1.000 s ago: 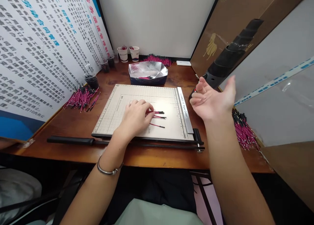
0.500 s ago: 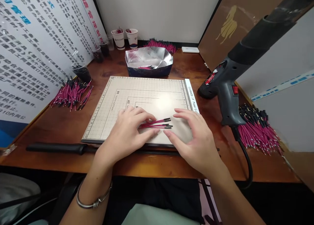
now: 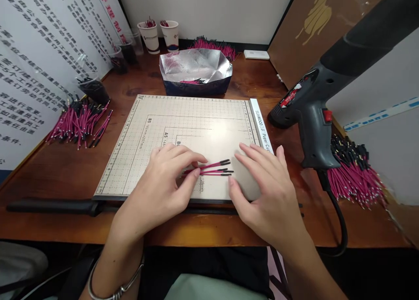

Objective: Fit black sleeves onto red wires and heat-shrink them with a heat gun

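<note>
Several pink wires (image 3: 212, 172) with black ends lie fanned out on the cream paper cutter board (image 3: 193, 110), their black ends pointing right. My left hand (image 3: 166, 178) curls over their left part, thumb and index finger closed round them; the left ends are partly hidden under the palm. On the right, my right hand (image 3: 265, 186) rests on the board with its fingers apart and holds nothing. Its thumb tip is just beside the black ends.
A foil-lined box (image 3: 196, 88) with wires stands behind the board. Wire piles lie at left (image 3: 80, 121), right (image 3: 356, 173) and back (image 3: 214, 47). A heat gun (image 3: 314, 134) stands right. Paper cups (image 3: 170, 36) stand behind; the cutter's black handle (image 3: 54, 206) lies front left.
The view has shifted slightly. My right hand has spread its fingers and moved a little away from the black ends. My left thumb has drawn back along the wires, showing more of them.
</note>
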A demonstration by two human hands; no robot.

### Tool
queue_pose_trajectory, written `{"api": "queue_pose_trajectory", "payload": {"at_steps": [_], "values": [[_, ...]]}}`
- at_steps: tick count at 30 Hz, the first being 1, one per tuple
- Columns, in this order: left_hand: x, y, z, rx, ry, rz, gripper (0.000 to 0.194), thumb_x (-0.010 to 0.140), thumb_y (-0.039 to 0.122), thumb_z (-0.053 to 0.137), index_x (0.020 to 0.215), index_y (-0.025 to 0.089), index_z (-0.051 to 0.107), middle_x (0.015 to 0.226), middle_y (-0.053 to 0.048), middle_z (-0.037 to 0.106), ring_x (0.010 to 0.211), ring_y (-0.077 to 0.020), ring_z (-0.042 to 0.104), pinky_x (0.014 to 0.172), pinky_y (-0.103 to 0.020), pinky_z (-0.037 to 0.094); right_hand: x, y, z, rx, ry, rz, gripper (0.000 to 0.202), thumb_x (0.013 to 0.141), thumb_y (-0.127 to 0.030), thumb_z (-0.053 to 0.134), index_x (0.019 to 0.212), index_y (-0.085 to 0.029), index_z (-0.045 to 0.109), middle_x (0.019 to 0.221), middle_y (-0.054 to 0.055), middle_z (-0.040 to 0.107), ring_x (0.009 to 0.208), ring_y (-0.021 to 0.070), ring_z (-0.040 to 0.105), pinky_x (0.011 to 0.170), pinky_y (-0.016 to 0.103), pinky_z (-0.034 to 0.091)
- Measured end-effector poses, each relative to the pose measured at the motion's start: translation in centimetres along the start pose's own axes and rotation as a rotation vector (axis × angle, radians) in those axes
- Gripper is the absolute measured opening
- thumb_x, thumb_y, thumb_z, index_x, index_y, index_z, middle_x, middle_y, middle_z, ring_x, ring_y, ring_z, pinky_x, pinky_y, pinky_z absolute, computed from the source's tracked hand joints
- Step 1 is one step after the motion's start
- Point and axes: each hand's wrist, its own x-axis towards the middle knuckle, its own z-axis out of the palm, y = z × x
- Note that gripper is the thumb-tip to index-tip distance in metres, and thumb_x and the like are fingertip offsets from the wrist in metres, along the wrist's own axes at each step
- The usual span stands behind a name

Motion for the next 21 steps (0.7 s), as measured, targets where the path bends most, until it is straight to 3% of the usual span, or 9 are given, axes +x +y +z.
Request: {"api": "queue_pose_trajectory", "payload": {"at_steps": [3,6,14,21], "values": [[-0.1,-0.1,-0.1,-0.026,0.004,-0.001,0.028,0.094,0.015,0.045,0.105,0.024,0.069,0.099,0.000,0.072,0.094,-0.0193,0.062,0.088,-0.038,0.043,0.0,0.1,0.2,-0.020,0.050,-0.005,0.030,0.087,-0.013,0.055,0.114,-0.012,0.067,0.127,0.016,0.073,0.122,0.0336,0.068,0.117,0.069,0.041],[-0.4,-0.4,-0.3,-0.075,0.044,-0.016,0.038,0.088,0.008,0.038,0.109,0.022,0.066,0.098,0.000,0.071,0.092,-0.0179,0.063,0.087,-0.035,0.047,0.1,0.2,0.3,-0.040,0.050,-0.009,0.030,0.089,-0.008,0.053,0.115,-0.010,0.068,0.127,0.016,0.073,0.121,0.0333,0.068,0.116,0.069,0.043],[-0.4,-0.7,-1.1,-0.102,-0.041,-0.002,0.043,0.080,0.006,0.037,0.108,0.024,0.064,0.110,-0.002,0.071,0.103,-0.0193,0.064,0.090,-0.033,0.051,0.4,0.0,0.5,-0.054,0.022,0.026,0.029,0.093,-0.017,0.054,0.118,-0.010,0.066,0.126,0.016,0.073,0.120,0.0336,0.068,0.115,0.071,0.041],[-0.2,-0.8,-0.9,-0.020,-0.043,0.057,0.035,0.089,0.008,0.039,0.107,0.024,0.064,0.106,-0.002,0.071,0.100,-0.0197,0.064,0.089,-0.035,0.050,0.2,0.1,0.5,-0.054,0.015,0.035,0.029,0.093,-0.019,0.054,0.119,-0.015,0.065,0.127,0.013,0.073,0.121,0.0311,0.068,0.119,0.068,0.038]]}}
